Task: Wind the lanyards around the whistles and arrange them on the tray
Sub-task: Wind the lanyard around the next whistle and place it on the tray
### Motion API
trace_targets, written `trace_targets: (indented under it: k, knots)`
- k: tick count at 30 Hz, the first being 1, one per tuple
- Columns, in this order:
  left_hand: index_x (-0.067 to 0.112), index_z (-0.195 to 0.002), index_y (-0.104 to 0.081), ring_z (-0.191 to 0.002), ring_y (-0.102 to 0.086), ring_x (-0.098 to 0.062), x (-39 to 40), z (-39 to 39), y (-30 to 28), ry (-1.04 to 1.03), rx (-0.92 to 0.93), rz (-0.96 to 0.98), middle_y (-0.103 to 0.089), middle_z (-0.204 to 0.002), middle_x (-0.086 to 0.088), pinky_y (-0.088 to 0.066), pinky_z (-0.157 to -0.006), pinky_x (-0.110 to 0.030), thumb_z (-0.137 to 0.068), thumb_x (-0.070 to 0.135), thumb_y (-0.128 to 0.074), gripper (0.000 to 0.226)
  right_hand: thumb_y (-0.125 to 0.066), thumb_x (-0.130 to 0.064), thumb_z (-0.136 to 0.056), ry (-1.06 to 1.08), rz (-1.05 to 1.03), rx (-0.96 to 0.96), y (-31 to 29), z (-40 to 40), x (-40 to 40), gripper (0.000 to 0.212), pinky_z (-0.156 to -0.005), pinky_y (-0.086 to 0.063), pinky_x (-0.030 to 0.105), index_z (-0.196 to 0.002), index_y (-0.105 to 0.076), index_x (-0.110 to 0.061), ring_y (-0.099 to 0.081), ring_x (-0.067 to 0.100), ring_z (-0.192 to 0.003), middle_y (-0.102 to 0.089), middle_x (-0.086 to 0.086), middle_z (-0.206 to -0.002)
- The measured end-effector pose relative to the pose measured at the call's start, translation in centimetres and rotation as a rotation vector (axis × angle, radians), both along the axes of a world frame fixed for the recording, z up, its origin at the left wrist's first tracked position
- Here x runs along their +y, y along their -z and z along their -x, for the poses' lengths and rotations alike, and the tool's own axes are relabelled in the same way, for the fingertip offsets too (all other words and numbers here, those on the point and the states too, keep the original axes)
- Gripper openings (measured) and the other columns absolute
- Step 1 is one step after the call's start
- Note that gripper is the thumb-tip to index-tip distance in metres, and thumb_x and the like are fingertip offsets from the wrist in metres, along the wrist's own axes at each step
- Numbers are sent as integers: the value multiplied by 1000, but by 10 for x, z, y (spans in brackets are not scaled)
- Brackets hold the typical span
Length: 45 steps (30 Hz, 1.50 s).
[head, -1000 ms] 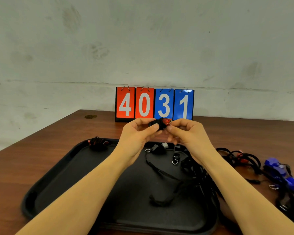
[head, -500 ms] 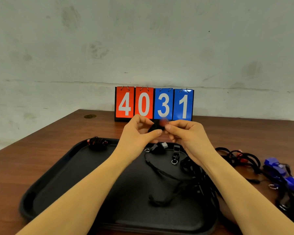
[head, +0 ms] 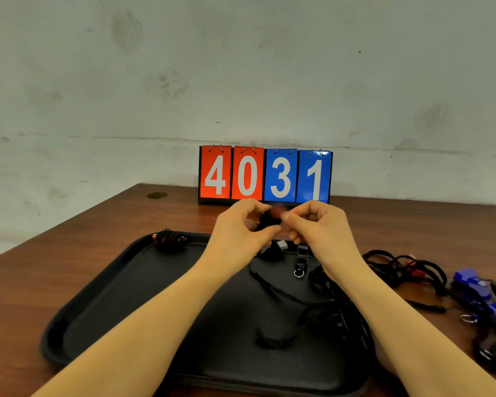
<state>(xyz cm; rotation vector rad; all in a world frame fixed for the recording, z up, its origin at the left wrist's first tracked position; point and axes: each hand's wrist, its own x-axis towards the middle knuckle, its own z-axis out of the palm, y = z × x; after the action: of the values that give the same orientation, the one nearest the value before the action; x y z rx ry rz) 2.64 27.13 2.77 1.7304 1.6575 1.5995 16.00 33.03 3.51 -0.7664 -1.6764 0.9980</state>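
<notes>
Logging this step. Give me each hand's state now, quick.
Left hand: holding the small red whistle wrapped in black lanyard cord.
Right hand: pinching the same whistle bundle at its red end.

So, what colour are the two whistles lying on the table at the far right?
Blue. The whistles show best in the head view, tangled with black lanyards.
</notes>
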Motion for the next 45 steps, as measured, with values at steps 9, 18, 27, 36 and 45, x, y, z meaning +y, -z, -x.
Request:
trace_targets:
  k: [9, 18, 27, 36, 45]
  knots:
    - [24, -106, -56, -78, -69, -12, 1, 2, 0, 89, -76, -22, -64, -104, 3, -58, -70, -25, -82, 12, -66, 28, -64, 0, -83, -110, -32, 14, -4, -1, -8, 14, -68, -55, 18, -88, -64, -13, -68, 10, -71, -69, 8, -83]
    - [26, -102, -54, -78, -68, -11, 2, 4, 4, 93, 9, -29, -64, -97, 7, -58, -70, -25, -84, 12, -65, 25, -65, -2, -82, -87, -41, 25, -3, -1, -8, 8, -63, -54, 16, -84, -65, -10, -68, 6, -66, -69, 2, -77]
    - [23, -106, -45, -94, -61, -8, 6, 4, 9, 126, 113, -47, -59, -103, 8, -53, -79, -18, -88, 9, -57, 26, -68, 1, -78, -151, 17, 50, -9, -6, -6, 14, -64, -54, 17, -89, -67, -8, -67, 9, -63, -69, 3, -75]
    - [20, -108, -38, -90, -54, 5, 1, 2, 5, 182, 120, -19, -51, -99, 11, -46, -78, -9, -97, 20, -41, 11, -71, -3, -76, -146, -16, 3, -9, -8, -7, 7, -79, -57, 40, -78, -71, -9, -69, 28, -79, -71, 12, -79]
    - [19, -107, -42, -81, -59, -6, 1, 2, 3, 118, 135, -12, -57, -95, 4, -50, -73, -17, -97, 22, -41, 11, -65, -1, -81, -192, -9, -30, -10, -9, -8, 9, -75, -58, 29, -85, -70, -7, -69, 23, -75, -71, 14, -80]
